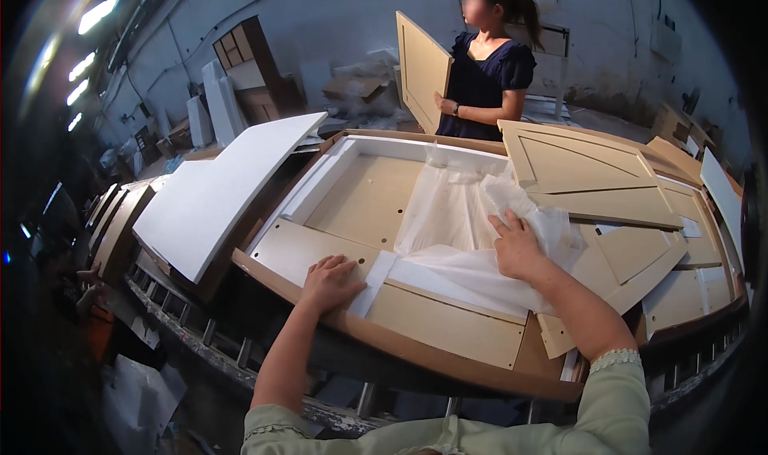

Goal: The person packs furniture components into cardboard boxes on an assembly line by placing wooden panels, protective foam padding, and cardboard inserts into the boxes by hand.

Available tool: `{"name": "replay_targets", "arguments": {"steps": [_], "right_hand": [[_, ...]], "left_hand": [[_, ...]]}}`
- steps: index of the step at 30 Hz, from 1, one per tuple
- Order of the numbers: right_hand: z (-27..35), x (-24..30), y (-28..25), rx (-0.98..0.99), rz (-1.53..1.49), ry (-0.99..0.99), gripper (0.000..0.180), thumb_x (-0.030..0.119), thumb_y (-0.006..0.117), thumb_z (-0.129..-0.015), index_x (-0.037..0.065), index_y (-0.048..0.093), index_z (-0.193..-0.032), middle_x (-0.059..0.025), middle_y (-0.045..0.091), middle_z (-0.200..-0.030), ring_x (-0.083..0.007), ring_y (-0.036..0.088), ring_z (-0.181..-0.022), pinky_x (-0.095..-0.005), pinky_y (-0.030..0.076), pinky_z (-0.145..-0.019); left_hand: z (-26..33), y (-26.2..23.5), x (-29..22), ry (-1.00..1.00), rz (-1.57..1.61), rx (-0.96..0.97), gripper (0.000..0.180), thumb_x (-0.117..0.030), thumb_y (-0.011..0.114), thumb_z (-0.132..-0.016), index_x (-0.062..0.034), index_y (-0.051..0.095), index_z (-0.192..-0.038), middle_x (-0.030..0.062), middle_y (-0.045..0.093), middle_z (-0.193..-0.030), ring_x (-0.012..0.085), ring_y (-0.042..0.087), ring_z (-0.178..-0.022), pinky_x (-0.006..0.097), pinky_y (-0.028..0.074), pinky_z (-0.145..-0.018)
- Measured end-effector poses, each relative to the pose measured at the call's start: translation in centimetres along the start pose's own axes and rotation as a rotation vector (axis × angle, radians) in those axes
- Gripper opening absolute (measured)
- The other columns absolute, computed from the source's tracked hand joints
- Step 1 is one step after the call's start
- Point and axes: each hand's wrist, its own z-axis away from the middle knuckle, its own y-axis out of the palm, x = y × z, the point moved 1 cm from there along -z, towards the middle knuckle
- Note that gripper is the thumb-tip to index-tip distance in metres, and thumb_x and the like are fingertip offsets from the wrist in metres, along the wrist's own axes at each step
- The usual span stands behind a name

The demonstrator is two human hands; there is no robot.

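Note:
Before me lies a long open cardboard box (352,327) packed with cream-coloured wooden panels and white foam strips. My left hand (332,285) lies flat across the near edge of a cream panel (300,247), its fingers stretched out, beside a white foam strip (373,285). A crumpled white foam sheet (448,207) spreads over the middle of the box. On its right part rests my right hand (518,249), fingers apart and pressing the bunched sheet. Just right of that hand, a cream panel with grooved lines (588,167) leans over loose panels.
Across the box a person (488,79) in a dark top holds a cream framed panel (422,71) upright. White boards (232,191) lie on another carton at the left. A roller conveyor (368,399) runs beneath the boxes. Another packed box (688,295) sits at the right.

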Motion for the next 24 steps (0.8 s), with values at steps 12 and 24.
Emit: {"name": "replay_targets", "arguments": {"steps": [12, 24], "right_hand": [[-0.5, 0.1, 0.2, -0.049, 0.033, -0.052, 0.025, 0.015, 0.054, -0.077, 0.002, 0.070, -0.089, -0.0122, 0.030, -0.151, -0.0399, 0.023, -0.138, -0.0481, 0.022, -0.111], [-0.4, 0.3, -0.7, 0.058, 0.038, -0.002, 0.028, 0.016, 0.053, -0.079, 0.002, 0.071, -0.095, -0.0105, 0.025, -0.154, -0.0401, 0.020, -0.140, -0.0491, 0.020, -0.112]], "left_hand": [[0.0, -0.5, 0.4, 0.039, 0.059, -0.086, 0.057, -0.054, 0.068, -0.075, -0.0169, 0.065, -0.119, 0.0082, 0.055, -0.131, 0.0287, 0.045, -0.128, 0.040, 0.031, -0.108], [-0.1, -0.9, 0.0, 0.024, 0.049, -0.033, 0.058, -0.053, 0.071, -0.074, -0.0182, 0.065, -0.121, 0.0105, 0.053, -0.134, 0.0268, 0.043, -0.130, 0.041, 0.031, -0.108]]}}
